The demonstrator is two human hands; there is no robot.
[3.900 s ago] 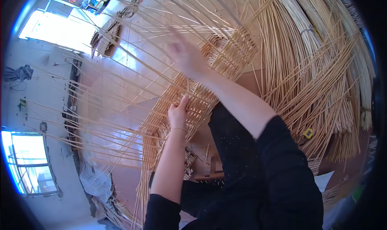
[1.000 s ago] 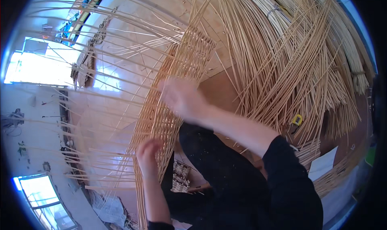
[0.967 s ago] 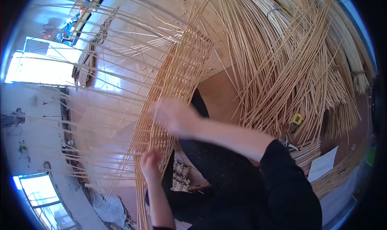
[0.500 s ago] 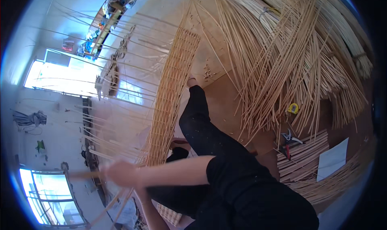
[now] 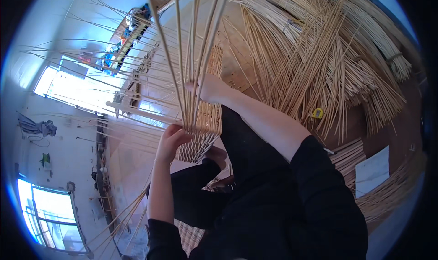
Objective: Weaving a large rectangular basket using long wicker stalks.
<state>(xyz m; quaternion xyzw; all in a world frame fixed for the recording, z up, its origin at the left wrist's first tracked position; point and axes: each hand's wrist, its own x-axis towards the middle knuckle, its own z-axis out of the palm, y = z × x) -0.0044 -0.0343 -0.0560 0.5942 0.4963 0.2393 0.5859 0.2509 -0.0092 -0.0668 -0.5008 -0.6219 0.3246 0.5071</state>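
Note:
A woven wicker panel (image 5: 211, 116) stands in front of my legs, with long thin stakes (image 5: 137, 73) fanning out to its left. Several pale wicker rods (image 5: 179, 41) rise from its near part toward the top of the view. My right hand (image 5: 209, 88) is closed round some of these rods, a little above the weave. Below and to the left, my left hand (image 5: 174, 140) pinches the base of the rods at the panel's edge, thumb and fingers together. A thicker pale stick (image 5: 141, 113) reaches leftward from beside my left hand; its near end is hidden.
Big heaps of loose rods (image 5: 310, 73) and tied bundles (image 5: 394, 61) lie at the right. A yellow tape measure (image 5: 317, 113) and a white sheet (image 5: 372, 171) are nearer. Rod ends (image 5: 118, 219) stick out at the lower left. Windows (image 5: 54, 218) line the left wall.
My right hand has moved from the lower left up to the rods. My left hand now shows at the panel's edge. Several rods now stand up across the view, and the panel looks shorter.

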